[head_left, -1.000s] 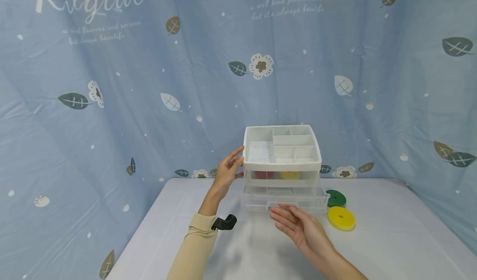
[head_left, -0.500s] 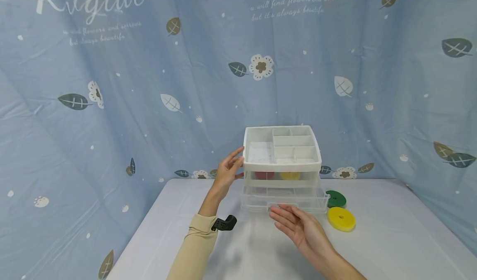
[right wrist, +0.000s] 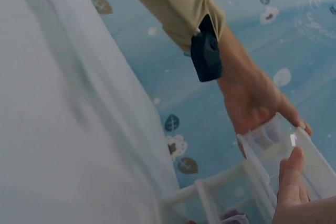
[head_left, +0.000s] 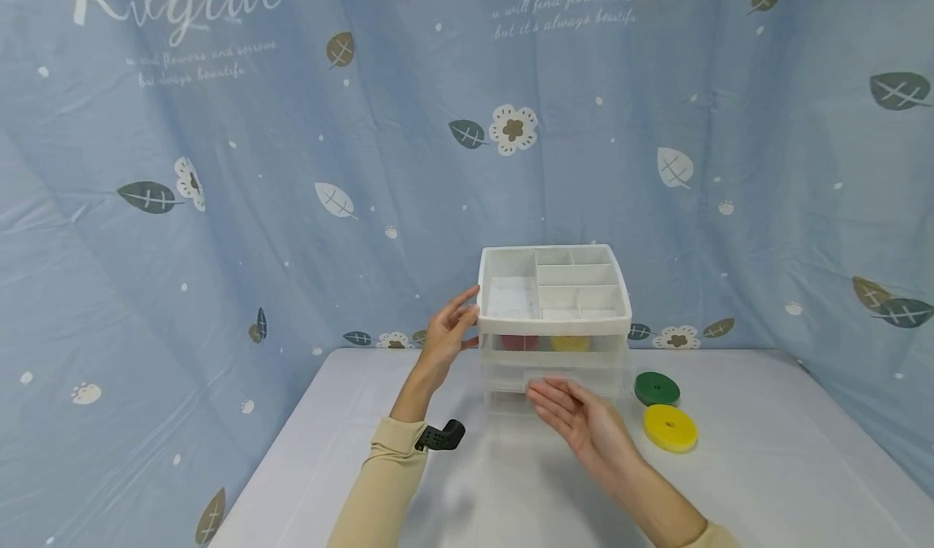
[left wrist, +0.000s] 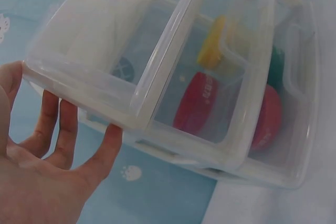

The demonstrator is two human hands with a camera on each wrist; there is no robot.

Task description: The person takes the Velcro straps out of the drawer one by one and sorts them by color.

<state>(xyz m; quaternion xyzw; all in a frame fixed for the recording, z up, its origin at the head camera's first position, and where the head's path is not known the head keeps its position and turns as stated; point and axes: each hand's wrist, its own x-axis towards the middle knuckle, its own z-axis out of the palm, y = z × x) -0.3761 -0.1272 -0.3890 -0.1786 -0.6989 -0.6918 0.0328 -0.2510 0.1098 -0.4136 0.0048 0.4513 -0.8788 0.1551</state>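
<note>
Touching the drawer box (head_left: 554, 327), the left hand (head_left: 443, 342) has a spread grip; the right hand (head_left: 584, 422), straight-fingered, is at the box's front.

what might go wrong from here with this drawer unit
The drawer unit might slide or tip if the right hand at its front pushes harder than the left hand at its side can steady. A jolt might also shift a red item and a yellow item inside.

Long beige sleeves (head_left: 381, 487), creased left cuff (head_left: 397, 436), angular black device (head_left: 445, 434) worn beside it, bare hands (head_left: 442, 345)
</note>
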